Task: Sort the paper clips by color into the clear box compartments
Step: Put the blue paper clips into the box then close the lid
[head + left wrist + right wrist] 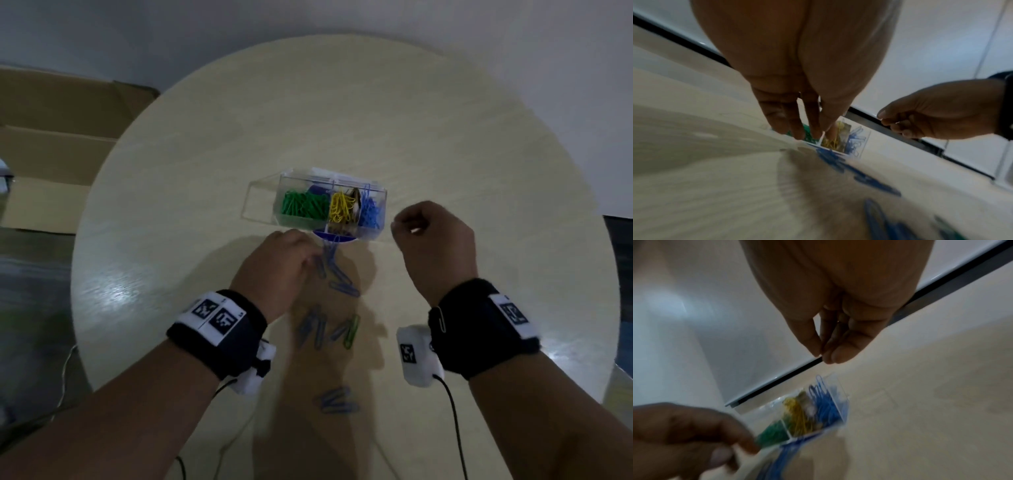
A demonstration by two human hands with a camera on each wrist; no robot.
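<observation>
The clear box (384, 202) stands mid-table holding green clips (301, 205), yellow clips (339, 205) and blue clips (371, 210) in separate compartments. Loose blue clips (337, 274) trail from its front edge toward me, with more blue ones (337, 401) nearer and a single green clip (352, 330). My left hand (308, 255) reaches down with fairly straight fingers (797, 129) to the table by the loose blue clips; no clip shows in it. My right hand (397, 228) hovers right of the box with curled fingers, thumb pressed to fingertip (835, 356), nothing visible between.
The box's clear lid (260, 200) lies open to the left. A blue disc (334, 237) sits at the box's front. The round pale table (445, 137) ends near my forearms. A cardboard carton (51, 147) stands on the floor at left. Cables hang from both wristbands.
</observation>
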